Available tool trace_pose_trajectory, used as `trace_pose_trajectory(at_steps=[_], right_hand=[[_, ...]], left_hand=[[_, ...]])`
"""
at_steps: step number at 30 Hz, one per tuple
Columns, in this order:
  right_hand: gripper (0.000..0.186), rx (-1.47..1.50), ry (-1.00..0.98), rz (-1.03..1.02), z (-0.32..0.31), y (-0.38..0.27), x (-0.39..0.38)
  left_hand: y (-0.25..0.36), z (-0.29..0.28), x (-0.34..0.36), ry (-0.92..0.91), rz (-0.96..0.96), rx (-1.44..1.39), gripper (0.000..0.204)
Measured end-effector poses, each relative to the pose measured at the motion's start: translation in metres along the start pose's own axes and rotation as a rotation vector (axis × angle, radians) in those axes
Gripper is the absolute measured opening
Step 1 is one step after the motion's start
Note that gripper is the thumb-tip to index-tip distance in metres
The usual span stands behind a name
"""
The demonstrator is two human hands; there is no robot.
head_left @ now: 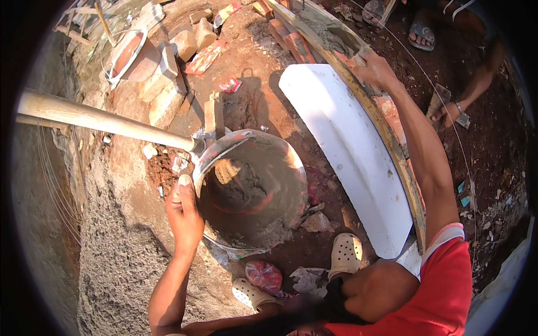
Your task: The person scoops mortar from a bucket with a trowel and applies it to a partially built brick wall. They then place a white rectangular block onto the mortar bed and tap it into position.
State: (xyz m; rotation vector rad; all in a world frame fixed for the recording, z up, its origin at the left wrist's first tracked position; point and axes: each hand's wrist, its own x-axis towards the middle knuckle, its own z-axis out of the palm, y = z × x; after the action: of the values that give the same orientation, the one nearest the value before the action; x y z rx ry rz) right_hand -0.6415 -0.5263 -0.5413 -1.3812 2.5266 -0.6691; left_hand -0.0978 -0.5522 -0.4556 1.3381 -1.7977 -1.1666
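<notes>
My left hand grips the rim of a large bucket of wet grey mortar, thumb uppermost. A pale wooden pole reaches in from the left, ending near that rim. My right hand reaches up to a long, mortar-smeared wooden board, its fingers bent over the edge beside a patch of mortar. Bricks lie along the board's far end. A long white panel lies between bucket and board.
A second bucket stands upper left by broken blocks. A co-worker's hand holds a trowel at right, below their sandalled foot. A taut string crosses there. A rough wall edges the left.
</notes>
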Motion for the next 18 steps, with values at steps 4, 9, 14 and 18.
trace_pose_trajectory(at_steps=[4,9,14,18], right_hand=[[0.038,0.01,0.038,0.067,-0.008,0.005,0.022],[0.045,0.165,-0.098,0.235,-0.003,0.017,0.069],[0.042,0.114,-0.095,0.138,0.013,0.013,0.079],[0.025,-0.111,-0.026,-0.118,0.01,0.009,0.063]], left_hand=[[-0.003,-0.002,-0.002,-0.021,0.032,0.039,0.033],[0.0,0.0,-0.003,0.006,0.067,0.039,0.032],[-0.001,-0.001,-0.002,0.006,0.012,0.021,0.032],[-0.003,-0.001,-0.001,0.025,0.005,0.025,0.031]])
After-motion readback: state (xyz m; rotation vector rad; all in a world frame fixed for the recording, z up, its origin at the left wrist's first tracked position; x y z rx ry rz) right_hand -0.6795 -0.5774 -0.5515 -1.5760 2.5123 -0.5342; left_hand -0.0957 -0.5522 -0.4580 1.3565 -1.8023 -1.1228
